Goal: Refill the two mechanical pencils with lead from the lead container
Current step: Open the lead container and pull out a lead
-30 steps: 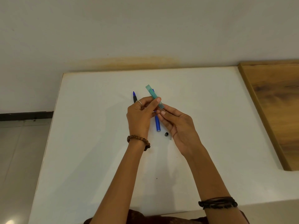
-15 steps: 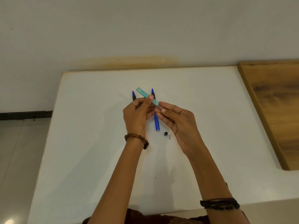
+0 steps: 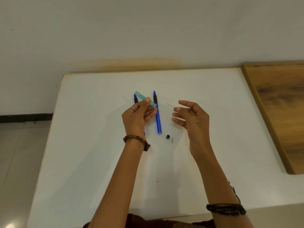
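My left hand (image 3: 137,115) grips the teal lead container (image 3: 144,99) and holds it slanted above the white table (image 3: 98,162). A thin lead stick (image 3: 170,106) is pinched in the fingertips of my right hand (image 3: 191,118), which hovers to the right of the container. One blue mechanical pencil (image 3: 157,112) lies on the table between my hands, its back end open. The second blue pencil (image 3: 135,99) lies mostly hidden under my left hand. A small black cap (image 3: 167,137) and a white eraser piece (image 3: 172,140) lie near the first pencil's open end.
A wooden board (image 3: 279,104) borders the table on the right. A white wall with a yellowish stain rises behind the table. Tiled floor shows at the left beyond the table's edge.
My right hand has pulled away to the right from the container, drawing out a lead stick. My left hand has tilted the container flatter and shifted slightly left.
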